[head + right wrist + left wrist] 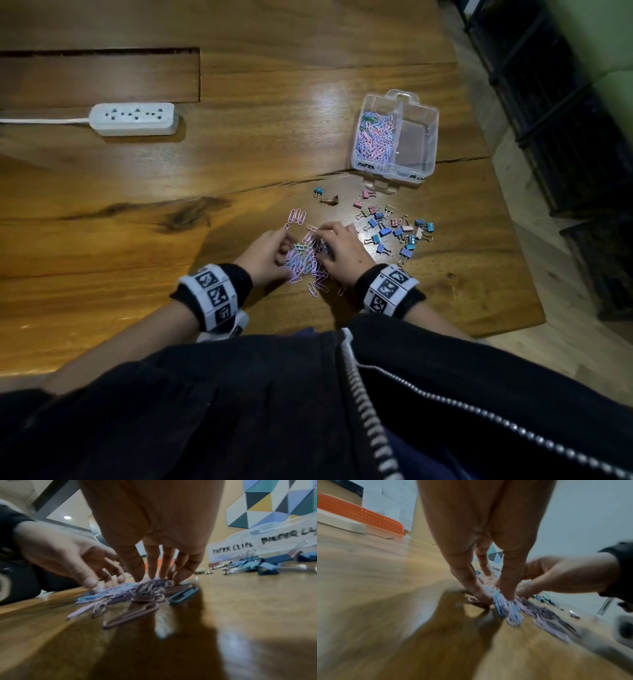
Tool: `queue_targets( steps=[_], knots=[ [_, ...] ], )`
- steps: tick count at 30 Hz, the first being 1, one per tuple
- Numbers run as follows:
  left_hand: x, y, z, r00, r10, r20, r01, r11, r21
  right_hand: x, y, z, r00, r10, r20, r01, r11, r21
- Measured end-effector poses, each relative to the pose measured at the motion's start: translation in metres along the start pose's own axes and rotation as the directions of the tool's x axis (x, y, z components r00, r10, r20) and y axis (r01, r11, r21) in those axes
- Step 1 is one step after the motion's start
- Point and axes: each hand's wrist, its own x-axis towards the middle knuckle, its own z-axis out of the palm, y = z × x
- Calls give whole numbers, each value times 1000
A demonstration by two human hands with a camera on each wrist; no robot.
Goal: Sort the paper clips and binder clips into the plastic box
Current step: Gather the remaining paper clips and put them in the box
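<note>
A heap of pastel paper clips lies on the wooden table between my hands. My left hand stands at its left side; in the left wrist view its thumb and finger pinch a bunch of blue clips. My right hand has its nearly straight fingertips resting on top of the heap. Coloured binder clips lie scattered to the right of it. The clear plastic box stands behind, with paper clips in its left compartment and a bare right one.
A white power strip with its cord lies at the far left. A few loose paper clips sit just beyond the heap. The table's right edge is close to the binder clips, with dark crates on the floor beyond.
</note>
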Motion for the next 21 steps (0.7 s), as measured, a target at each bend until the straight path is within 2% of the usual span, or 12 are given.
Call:
queue_targets(
  steps=[2, 4, 6, 10, 12, 14, 16, 18, 21],
  knots=[
    [11, 9, -7, 999, 27, -44, -27, 1000, 13, -6, 4, 0, 997, -73, 26, 73, 997, 12],
    [23, 14, -14, 995, 23, -102, -4, 983, 184, -19, 9, -4, 998, -57, -11, 57, 998, 27],
    [32, 18, -18, 990, -10, -139, 52, 952, 303, -34, 13, -10, 998, 38, -50, -39, 999, -14],
    [43, 32, -11, 985, -52, -162, 112, 913, 392, -55, 13, -10, 960, 280, 30, -275, 955, -108],
    [42, 39, -2, 996, -22, -83, 55, 905, 423, -53, 12, -3, 954, 296, 41, -293, 954, -62],
    [35, 43, 7, 999, 24, 32, -36, 887, 461, -47, 12, 2, 963, 265, 54, -266, 964, 23],
    [27, 44, 18, 993, 73, 94, -111, 847, 520, -39, 13, 3, 972, 228, 55, -232, 968, 92],
    [21, 43, 26, 987, 134, 90, -162, 822, 546, -33, 16, 1, 981, 190, 29, -192, 973, 125],
    [17, 41, 31, 976, 209, 65, -211, 817, 537, -26, 19, -4, 988, 146, 45, -149, 986, 76]
  ],
)
